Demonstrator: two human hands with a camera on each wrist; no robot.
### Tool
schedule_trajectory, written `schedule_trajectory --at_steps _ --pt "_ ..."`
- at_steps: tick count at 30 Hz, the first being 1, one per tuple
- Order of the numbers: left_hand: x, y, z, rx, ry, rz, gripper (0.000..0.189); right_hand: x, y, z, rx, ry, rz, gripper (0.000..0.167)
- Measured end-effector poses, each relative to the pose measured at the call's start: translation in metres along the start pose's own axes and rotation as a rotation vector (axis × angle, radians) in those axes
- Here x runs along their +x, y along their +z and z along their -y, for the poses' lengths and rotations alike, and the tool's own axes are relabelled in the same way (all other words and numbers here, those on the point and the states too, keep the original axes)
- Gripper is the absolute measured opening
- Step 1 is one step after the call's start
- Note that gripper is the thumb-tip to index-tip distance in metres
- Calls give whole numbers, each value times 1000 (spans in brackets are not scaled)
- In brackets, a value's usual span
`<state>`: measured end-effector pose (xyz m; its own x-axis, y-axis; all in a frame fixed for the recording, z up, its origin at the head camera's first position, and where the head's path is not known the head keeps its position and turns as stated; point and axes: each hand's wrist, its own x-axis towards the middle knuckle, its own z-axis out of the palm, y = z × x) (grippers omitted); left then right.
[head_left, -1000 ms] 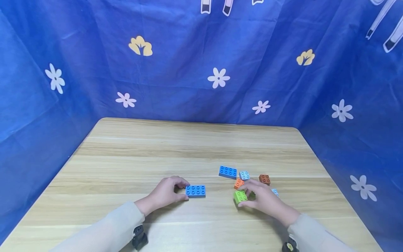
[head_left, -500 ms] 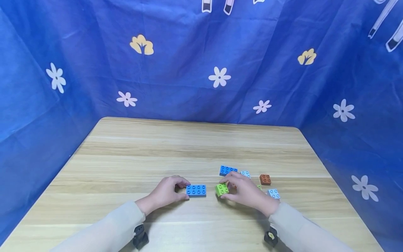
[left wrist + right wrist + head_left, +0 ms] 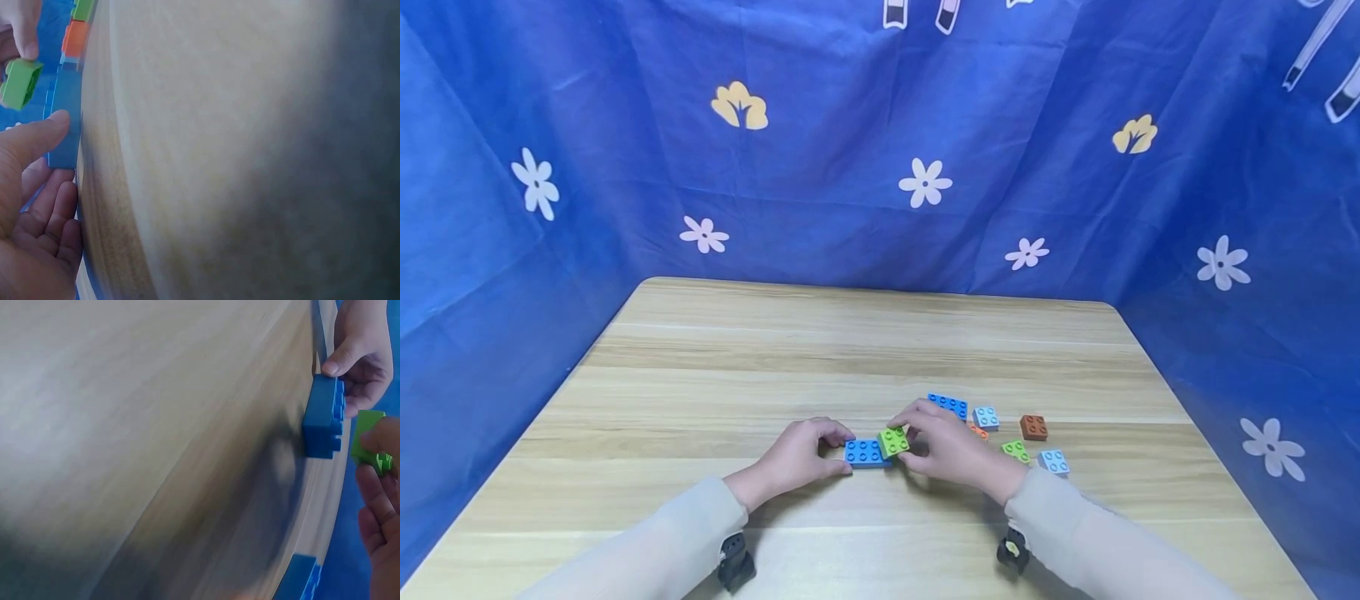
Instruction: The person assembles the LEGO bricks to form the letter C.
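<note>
In the head view, my left hand (image 3: 797, 458) holds the left end of a blue 2x4 toy brick (image 3: 862, 452) lying flat on the table, studs up. The left wrist view shows the thumb against the side of this blue brick (image 3: 66, 119). My right hand (image 3: 955, 446) pinches a lime green 2x2 brick (image 3: 893, 442) between thumb and fingers, over the blue brick's right end. A gap shows between the green brick (image 3: 369, 434) and the blue brick's studs in the right wrist view, so they are apart.
Right of my right hand lie a second blue brick (image 3: 953, 405), a light blue brick (image 3: 986, 417), a partly hidden orange brick (image 3: 978, 432), a brown brick (image 3: 1033, 427), another green brick (image 3: 1016, 451) and another light blue brick (image 3: 1054, 462). Blue cloth (image 3: 820, 167) surrounds the wooden table (image 3: 850, 333).
My right hand has carried the green brick leftward from the loose bricks to above the blue brick's right end. The left hand keeps its place on the blue brick.
</note>
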<state>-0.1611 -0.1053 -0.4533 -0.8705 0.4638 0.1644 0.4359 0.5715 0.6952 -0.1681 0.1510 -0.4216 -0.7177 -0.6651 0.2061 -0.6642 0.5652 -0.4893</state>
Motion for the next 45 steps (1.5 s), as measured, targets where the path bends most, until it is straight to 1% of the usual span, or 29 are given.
schedule_trajectory --at_steps 10,14,19,26,33,39,45 --pt "0 -1 1 -7 -8 6 35 18 12 11 20 -15 14 39" --pt "0 -1 1 -5 2 2 35 23 17 14 39 -31 17 39" --pt "0 -1 0 5 18 -4 33 26 23 14 41 -28 29 39" --pt "0 -2 1 0 17 0 33 30 28 13 12 -35 29 41" --pt "0 -3 1 23 28 -3 34 36 30 16 27 -28 22 39" --pt "-1 -4 -1 21 47 0 34 40 32 19 35 -23 27 40" --pt "-1 -5 -2 18 52 1 34 42 34 19 43 -25 18 40"
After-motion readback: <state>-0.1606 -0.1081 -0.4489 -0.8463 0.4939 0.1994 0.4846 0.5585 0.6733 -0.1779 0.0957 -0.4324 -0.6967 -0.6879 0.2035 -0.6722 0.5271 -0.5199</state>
